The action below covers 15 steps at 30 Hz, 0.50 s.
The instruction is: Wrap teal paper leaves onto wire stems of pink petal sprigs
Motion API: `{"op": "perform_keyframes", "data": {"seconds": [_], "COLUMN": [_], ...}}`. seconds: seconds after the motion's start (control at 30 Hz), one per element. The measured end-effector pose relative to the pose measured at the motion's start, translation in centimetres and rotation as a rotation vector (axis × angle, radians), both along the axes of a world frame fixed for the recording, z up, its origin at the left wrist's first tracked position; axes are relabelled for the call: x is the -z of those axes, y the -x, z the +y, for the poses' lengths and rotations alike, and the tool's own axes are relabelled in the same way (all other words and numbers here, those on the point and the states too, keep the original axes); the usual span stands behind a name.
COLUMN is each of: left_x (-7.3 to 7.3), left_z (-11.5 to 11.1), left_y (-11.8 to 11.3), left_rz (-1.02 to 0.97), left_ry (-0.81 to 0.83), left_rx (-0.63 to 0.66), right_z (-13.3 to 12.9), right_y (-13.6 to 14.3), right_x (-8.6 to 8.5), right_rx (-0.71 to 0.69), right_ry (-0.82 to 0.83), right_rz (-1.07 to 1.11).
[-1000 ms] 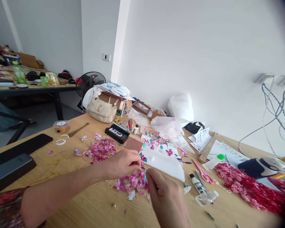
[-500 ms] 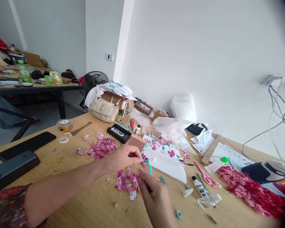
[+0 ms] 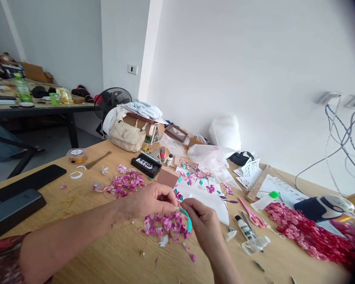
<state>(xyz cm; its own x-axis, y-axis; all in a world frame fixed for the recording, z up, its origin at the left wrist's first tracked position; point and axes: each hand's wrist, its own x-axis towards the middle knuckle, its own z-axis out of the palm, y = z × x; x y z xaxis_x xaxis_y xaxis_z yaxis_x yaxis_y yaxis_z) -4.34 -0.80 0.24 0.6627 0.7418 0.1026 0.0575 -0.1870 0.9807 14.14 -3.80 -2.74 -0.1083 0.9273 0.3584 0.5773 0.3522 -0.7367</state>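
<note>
Turquoise Strip Held Amid Scattered Petals

A person's two hands meet over a wooden counter (image 3: 106,246), with a narrow turquoise strip (image 3: 189,225) curving down between them. The left hand (image 3: 155,201) reaches in from the side, its grip pinched on the strip's upper end. The right hand (image 3: 205,223) comes up from the near edge, its grip drawn closed just beside the left fingertips; whether it also holds the strip cannot be told.

The strip hangs in front of a loose heap of pink petals (image 3: 167,225) lying below the hands. A second, brighter pile (image 3: 127,183) lies beyond the left forearm, near an open black case (image 3: 146,165). Behind the hands, a white sheet (image 3: 205,205) carries magenta flowers and teal leaves along its far side.

To the right of the hands lie pink scissors (image 3: 249,212), a small bottle (image 3: 245,228) and a mass of red blossoms (image 3: 310,238). On the left, a phone (image 3: 29,182) rests near a clear tub (image 3: 77,156). Toward the back, a beige bag (image 3: 127,137) sits before a stack of goods, with a black fan (image 3: 115,98) behind it.
</note>
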Motion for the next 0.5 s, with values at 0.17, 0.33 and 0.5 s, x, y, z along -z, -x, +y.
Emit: {"op": "perform_keyframes", "data": {"seconds": [0.17, 0.33, 0.5], "left_x": [0.7, 0.3, -0.6], "left_z": [0.8, 0.5, -0.1], "left_y": [-0.5, -0.8, -0.2], "left_rz": [0.023, 0.233, 0.203], "left_ry": [-0.119, -0.467, -0.362], "left_rx": [-0.224, -0.209, 0.048], "right_z": [-2.6, -4.6, -2.5], "right_y": [2.5, 2.3, -0.4], "right_x": [2.6, -0.3, -3.6], "right_rx": [0.012, 0.137, 0.174], "right_ry": [-0.063, -0.318, -0.273], "right_rz": [-0.178, -0.426, -0.441]}}
